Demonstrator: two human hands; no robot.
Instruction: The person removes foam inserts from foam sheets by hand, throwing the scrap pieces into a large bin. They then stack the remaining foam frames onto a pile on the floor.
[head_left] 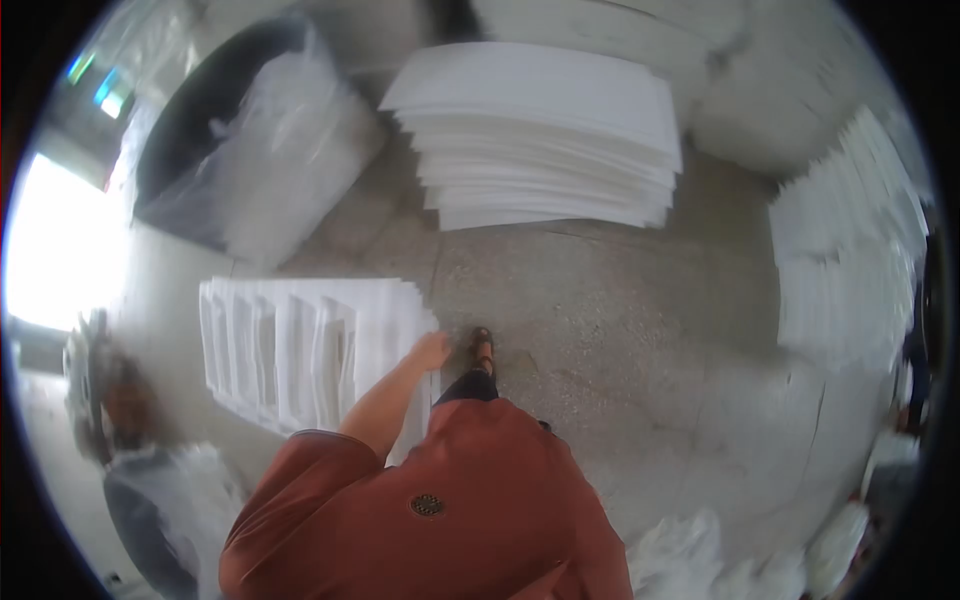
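My left hand [431, 352] is at the right edge of a stack of white sheets [385, 310] on the floor, at the left of the view. Its fingers are blurred, so whether they grip a sheet is not clear. Gaps show between folded or separated sheets in the left part of that stack. My right hand is out of sight. A sandalled foot [484, 350] stands just right of the stack.
A tall stack of white sheets [545, 135] lies ahead, another [850, 250] at the right. A dark round tub [180, 150] with clear plastic [290, 150] is at the upper left. More plastic [680, 560] lies at the lower right.
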